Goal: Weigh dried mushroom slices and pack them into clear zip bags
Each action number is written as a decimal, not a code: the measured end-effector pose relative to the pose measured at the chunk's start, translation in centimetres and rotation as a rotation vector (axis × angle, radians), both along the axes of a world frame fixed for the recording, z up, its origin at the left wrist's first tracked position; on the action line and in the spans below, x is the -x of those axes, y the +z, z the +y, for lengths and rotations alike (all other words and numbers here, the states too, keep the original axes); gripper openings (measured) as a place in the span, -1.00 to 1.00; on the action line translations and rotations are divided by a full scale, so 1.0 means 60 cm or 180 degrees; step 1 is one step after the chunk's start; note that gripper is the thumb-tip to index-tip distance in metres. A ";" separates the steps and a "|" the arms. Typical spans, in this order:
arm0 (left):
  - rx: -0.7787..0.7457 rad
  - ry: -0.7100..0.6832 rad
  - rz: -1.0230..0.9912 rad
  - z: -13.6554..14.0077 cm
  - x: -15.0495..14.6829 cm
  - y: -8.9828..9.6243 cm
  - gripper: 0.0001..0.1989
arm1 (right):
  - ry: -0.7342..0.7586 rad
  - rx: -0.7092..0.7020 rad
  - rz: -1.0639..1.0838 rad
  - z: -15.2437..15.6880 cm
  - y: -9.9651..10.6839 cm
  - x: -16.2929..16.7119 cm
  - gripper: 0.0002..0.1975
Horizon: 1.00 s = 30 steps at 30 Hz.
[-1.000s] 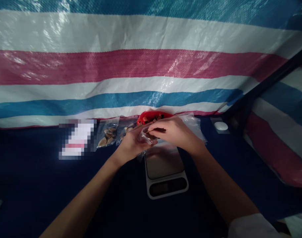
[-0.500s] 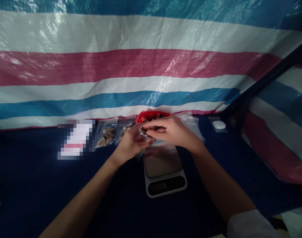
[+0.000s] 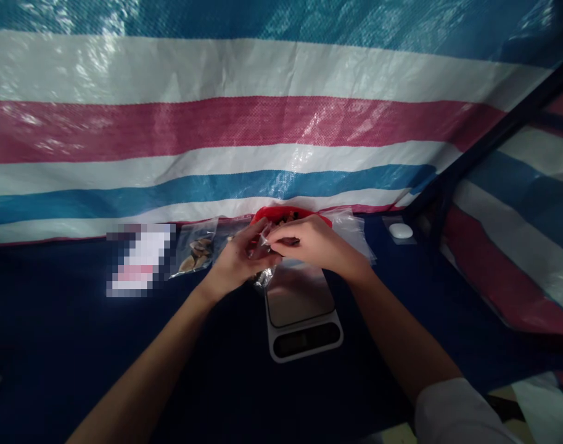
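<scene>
From the head cam: left hand (image 3: 235, 259) and right hand (image 3: 311, 243) are up close to each other, both on a small clear bag (image 3: 263, 277). Fingers of both hands are clamped on the plastic near its top, with the right thumb and index pinching it. The bag hangs down by the far left corner of a white kitchen scale (image 3: 302, 302); can't tell if it's touching. Right behind the hands there's an open red bag (image 3: 274, 213) with dark chunky bits in it. Off to the left on the dark blue tabletop (image 3: 207, 376) is a clear pouch of brownish pieces (image 3: 198, 254), then something blurred out (image 3: 142, 256). To the right, flat clear bags (image 3: 355, 234) and a white oval thing (image 3: 400, 230). Striped tarp (image 3: 244, 123) behind everything.
</scene>
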<state>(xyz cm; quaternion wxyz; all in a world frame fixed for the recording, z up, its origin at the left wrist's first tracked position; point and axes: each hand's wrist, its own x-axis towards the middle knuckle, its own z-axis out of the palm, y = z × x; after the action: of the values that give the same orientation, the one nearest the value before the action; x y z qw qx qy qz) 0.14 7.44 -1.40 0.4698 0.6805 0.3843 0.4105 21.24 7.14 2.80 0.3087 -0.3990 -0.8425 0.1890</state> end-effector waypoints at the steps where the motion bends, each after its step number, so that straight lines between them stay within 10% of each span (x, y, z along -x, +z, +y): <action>1: 0.0238 -0.0125 -0.0106 0.002 0.006 0.004 -0.19 | 0.0107 -0.0037 0.0085 0.003 -0.001 -0.003 -0.81; 6: 0.0865 -0.0005 -0.0636 0.012 0.028 0.009 -0.41 | 0.0392 -0.0111 0.0491 0.011 -0.002 -0.011 -0.84; 30: -0.0020 0.0623 -0.0013 -0.003 0.000 0.020 -0.62 | 0.0181 0.0386 0.0336 0.000 0.009 -0.015 -0.88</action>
<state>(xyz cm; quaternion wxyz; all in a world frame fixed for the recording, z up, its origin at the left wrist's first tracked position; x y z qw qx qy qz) 0.16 7.26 -0.19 0.4261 0.6403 0.4467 0.4570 22.14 7.14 3.36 0.3225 -0.3823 -0.8230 0.2691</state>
